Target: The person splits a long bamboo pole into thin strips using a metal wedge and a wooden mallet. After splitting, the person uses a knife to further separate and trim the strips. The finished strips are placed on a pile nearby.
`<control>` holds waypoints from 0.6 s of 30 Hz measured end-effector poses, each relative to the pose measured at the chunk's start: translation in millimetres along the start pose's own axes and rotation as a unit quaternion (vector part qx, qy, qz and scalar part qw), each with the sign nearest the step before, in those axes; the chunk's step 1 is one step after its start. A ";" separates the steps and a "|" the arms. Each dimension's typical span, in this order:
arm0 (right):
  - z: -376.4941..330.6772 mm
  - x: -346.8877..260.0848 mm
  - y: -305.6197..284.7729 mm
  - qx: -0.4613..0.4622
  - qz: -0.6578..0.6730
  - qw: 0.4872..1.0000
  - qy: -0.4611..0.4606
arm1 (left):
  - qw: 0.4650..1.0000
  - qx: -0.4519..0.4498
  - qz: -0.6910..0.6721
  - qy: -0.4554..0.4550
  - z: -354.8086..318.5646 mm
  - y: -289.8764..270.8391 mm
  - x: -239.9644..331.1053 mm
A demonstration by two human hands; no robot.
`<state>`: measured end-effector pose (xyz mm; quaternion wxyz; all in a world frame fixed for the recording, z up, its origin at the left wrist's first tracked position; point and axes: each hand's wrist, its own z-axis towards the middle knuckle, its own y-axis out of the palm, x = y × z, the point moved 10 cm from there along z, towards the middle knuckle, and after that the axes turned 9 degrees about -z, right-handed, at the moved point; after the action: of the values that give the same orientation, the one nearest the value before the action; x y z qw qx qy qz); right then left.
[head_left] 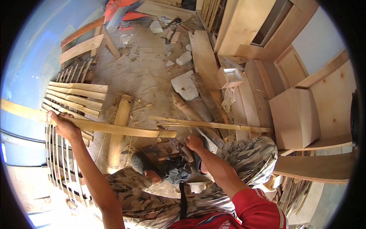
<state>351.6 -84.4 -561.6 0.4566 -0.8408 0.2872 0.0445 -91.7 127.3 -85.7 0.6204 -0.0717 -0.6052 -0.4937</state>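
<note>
My left hand (68, 126) is closed around a long split bamboo strip (118, 129). The strip runs from the far left edge across in front of me, and its free end is above my right foot area. My right hand (194, 142) is a closed fist in front of my knee, beside a brown, stick-like piece (185, 151). Whether the fist holds anything is hidden from this angle. Just beyond it, a thinner bamboo strip (217, 125) lies crosswise to the right. Between my feet is crumpled dark plastic (179, 174).
At left, several split bamboo pieces (78, 93) rest on a slatted rack (61, 164). A thick bamboo pole (119, 133) lies on the floor. White stone blocks (185, 84), planks (204, 57) and a small white box (230, 78) are beyond. Wooden panels (293, 118) stand at right.
</note>
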 end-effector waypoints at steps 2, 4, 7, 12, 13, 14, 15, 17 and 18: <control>10.4 22.5 -32.6 0.077 -0.042 0.995 0.041 | 1.000 -0.017 -0.011 -0.024 2.0 1.5 -12.0; 12.7 54.5 -66.4 0.148 -0.100 0.979 0.098 | 0.999 -0.014 -0.012 -0.039 2.9 1.6 -24.1; 0.9 92.4 -103.0 0.172 -0.160 0.961 0.146 | 0.998 -0.019 0.005 -0.061 -0.4 -0.8 -41.9; -6.9 160.6 -102.1 0.186 -0.205 0.948 0.157 | 0.995 -0.011 0.052 -0.089 -13.7 1.9 -70.1; -3.7 164.4 -102.4 0.199 -0.202 0.946 0.156 | 0.994 -0.018 0.051 -0.093 -11.1 0.0 -74.9; -0.2 168.7 -103.6 0.212 -0.199 0.944 0.155 | 0.994 -0.028 0.054 -0.085 -5.5 -3.4 -78.3; 0.2 170.8 -107.6 0.224 -0.198 0.942 0.153 | 0.994 -0.025 0.077 -0.075 -13.1 1.3 -73.1; -1.6 166.3 -107.9 0.238 -0.211 0.942 0.110 | 0.992 -0.025 0.099 -0.079 -13.4 0.1 -77.7; -3.6 157.5 -109.7 0.246 -0.216 0.941 0.088 | 0.992 -0.031 0.095 -0.072 -10.1 -2.2 -77.8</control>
<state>539.2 -111.1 -531.2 0.6206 -0.7450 0.1395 -0.2009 -69.3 160.2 -153.4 0.6166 -0.1833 -0.6235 -0.4444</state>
